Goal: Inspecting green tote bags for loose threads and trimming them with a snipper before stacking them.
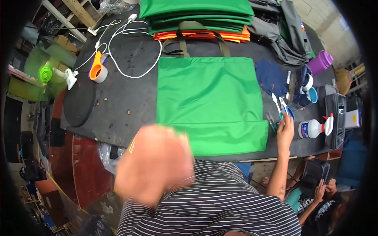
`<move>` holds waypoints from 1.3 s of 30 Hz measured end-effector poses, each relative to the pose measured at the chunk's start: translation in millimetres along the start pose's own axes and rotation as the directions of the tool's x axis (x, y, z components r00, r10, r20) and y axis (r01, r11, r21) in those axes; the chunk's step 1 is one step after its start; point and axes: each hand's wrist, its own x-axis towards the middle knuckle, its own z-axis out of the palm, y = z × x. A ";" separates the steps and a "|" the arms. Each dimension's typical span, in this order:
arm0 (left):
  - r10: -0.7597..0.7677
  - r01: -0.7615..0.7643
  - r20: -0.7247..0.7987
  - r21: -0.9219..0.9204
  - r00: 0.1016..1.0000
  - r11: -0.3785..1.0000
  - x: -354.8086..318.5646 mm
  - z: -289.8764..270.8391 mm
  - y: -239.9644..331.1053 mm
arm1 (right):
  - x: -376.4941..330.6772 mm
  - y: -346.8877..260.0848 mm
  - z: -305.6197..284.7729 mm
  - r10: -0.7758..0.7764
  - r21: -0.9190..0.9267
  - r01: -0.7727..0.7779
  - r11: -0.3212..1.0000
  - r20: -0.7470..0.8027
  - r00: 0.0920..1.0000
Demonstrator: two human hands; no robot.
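Note:
A green tote bag (208,94) lies flat on the dark table, its olive straps (223,43) looping toward the back. My left hand (157,165) is raised in front of the bag's lower left corner, smeared by motion, so its fingers do not read clearly. At the bag's right side, my right hand (285,131) has its fingers drawn together at two slim white brush-like tools (275,100) and a blue ring-shaped handle (290,113). What the fingertips pinch is partly hidden. A white spray bottle (310,129) with a red-and-white trigger lies just right of this hand.
Stacked green fabric pieces (197,13) over orange ones (236,36) sit at the back, beside grey bags (279,33). At the left are a white cable (136,75), an orange tape dispenser (95,71) and a spinning green fan (45,73). Another person's hands (321,190) hold a dark case lower right.

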 end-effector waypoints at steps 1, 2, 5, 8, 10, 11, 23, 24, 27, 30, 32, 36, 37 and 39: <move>0.046 -0.070 -0.107 -0.232 0.993 0.970 12.1 -3.6 22.9 | -0.1 12.3 10.0 -0.024 -0.043 0.024 0.999 -0.002 1.000; 0.294 -0.247 0.070 -0.383 0.953 0.890 25.1 -32.9 20.1 | 0.5 22.8 20.6 -0.050 -0.087 0.049 0.995 -0.002 0.999; 0.091 0.019 0.445 -0.236 0.891 0.972 77.5 -14.2 39.5 | -6.4 21.3 23.4 0.049 -0.229 -0.052 0.972 -0.021 0.999; 0.176 -0.103 0.297 -0.246 0.938 0.964 75.4 -33.0 42.6 | -0.2 5.4 16.2 0.015 -0.235 -0.040 0.971 -0.104 0.995; 0.273 -0.217 0.174 -0.285 0.946 0.934 65.0 -33.5 34.7 | 1.4 4.1 11.7 0.004 -0.248 -0.037 0.968 -0.133 0.991; 0.343 -0.299 0.107 -0.299 0.933 0.906 63.6 -34.7 26.7 | 5.6 -6.3 14.7 0.012 -0.193 -0.034 0.981 -0.114 0.993; -0.445 0.437 -0.009 -0.169 0.896 0.883 86.8 102.2 -254.5 | 58.7 -121.2 12.7 -0.274 0.398 0.306 0.865 -0.136 0.952; -0.487 0.487 0.016 0.028 0.873 0.873 76.1 124.0 -281.5 | 72.1 -136.2 15.7 -0.336 0.415 0.363 0.835 -0.138 0.932; -0.481 0.359 0.107 0.532 0.870 0.767 40.3 165.2 -340.8 | 108.1 -162.1 50.7 -0.437 0.527 0.438 0.729 -0.135 0.889; -0.507 0.252 0.192 0.689 0.840 0.679 36.3 183.7 -352.2 | 132.2 -172.2 83.1 -0.430 0.661 0.311 0.683 0.020 0.903; -0.615 0.271 0.258 0.725 0.745 0.633 41.9 169.0 -372.4 | 138.4 -186.8 92.5 -0.483 0.708 0.287 0.645 0.086 0.871; -0.478 0.510 0.643 0.154 0.599 0.846 72.2 142.5 -376.1 | 155.6 -193.0 106.7 -0.444 0.723 0.218 0.656 0.136 0.886; -0.347 0.654 0.769 -0.120 0.537 0.747 87.4 145.8 -367.5 | 163.2 -187.7 113.8 -0.416 0.738 0.190 0.648 0.133 0.900; -0.299 0.882 0.859 -0.301 0.416 0.361 121.8 147.7 -340.1 | 174.5 -175.5 123.1 -0.322 0.785 0.076 0.615 0.162 0.933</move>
